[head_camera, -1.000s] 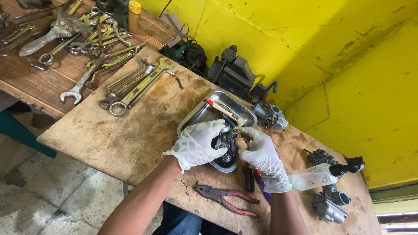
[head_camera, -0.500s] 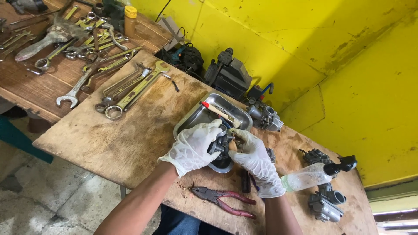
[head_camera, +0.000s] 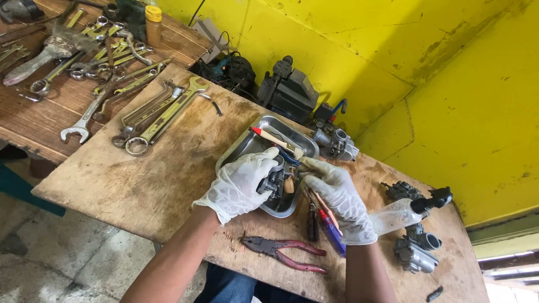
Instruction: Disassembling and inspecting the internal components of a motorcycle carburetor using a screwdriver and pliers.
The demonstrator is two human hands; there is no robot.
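Two white-gloved hands meet over the shallow steel tray (head_camera: 247, 147) on the wooden worktop (head_camera: 168, 179). The left hand (head_camera: 242, 185) is clamped on a small dark metal carburettor (head_camera: 270, 185) — held just above the tray. The right hand (head_camera: 337, 202), fingers pinched together, closes in from the carburettor's right side — whether on a small tool, I cannot tell.

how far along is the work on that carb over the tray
Done, by the look of it: wrenches are laid out, and other carburetors sit aside on the table. In hand: the left hand grips a dark carburetor over the metal tray, while the right hand works at its side. Left: unclear; the pliers and spray bottle lie unused.
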